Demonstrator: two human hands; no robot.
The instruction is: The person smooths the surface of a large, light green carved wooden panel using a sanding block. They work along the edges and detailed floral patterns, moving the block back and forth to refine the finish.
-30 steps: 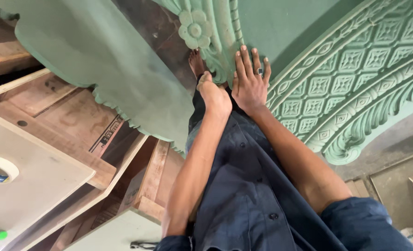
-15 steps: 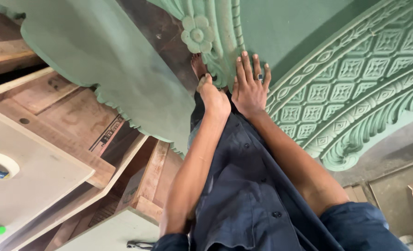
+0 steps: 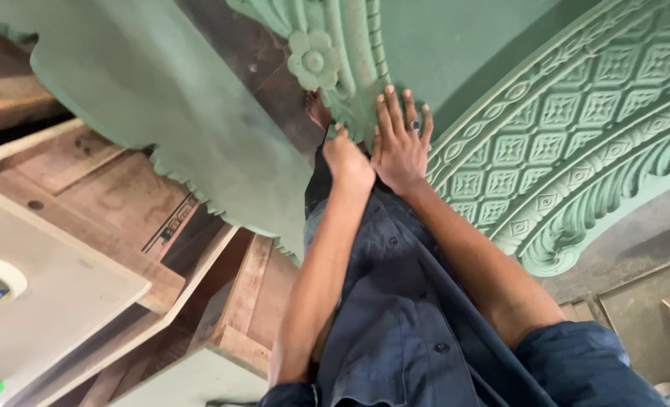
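Two bare hands meet on a green carved panel (image 3: 576,136), a large piece with a lattice of small squares, a leafy curved border and a raised moulding running up its middle. The right hand (image 3: 399,147) lies flat and open on that moulding, fingers spread and pointing away, with a ring (image 3: 415,125) on one finger. The left hand (image 3: 347,160) is just beside it, touching or nearly touching it, and is closed into a loose fist around a small green object (image 3: 332,133) whose tip shows above the knuckles; what that object is cannot be told. Just beyond the left hand a carved flower (image 3: 314,60) stands out from the moulding. A bare foot (image 3: 318,110) shows between the flower and the left hand, on the dark floor. To the left lies a second green panel (image 3: 161,90), smooth-faced with a scalloped edge. Near left are wooden frames (image 3: 116,196) and a pale board (image 3: 48,301) with a round hole. A dark blue shirt (image 3: 395,316) fills the near middle.
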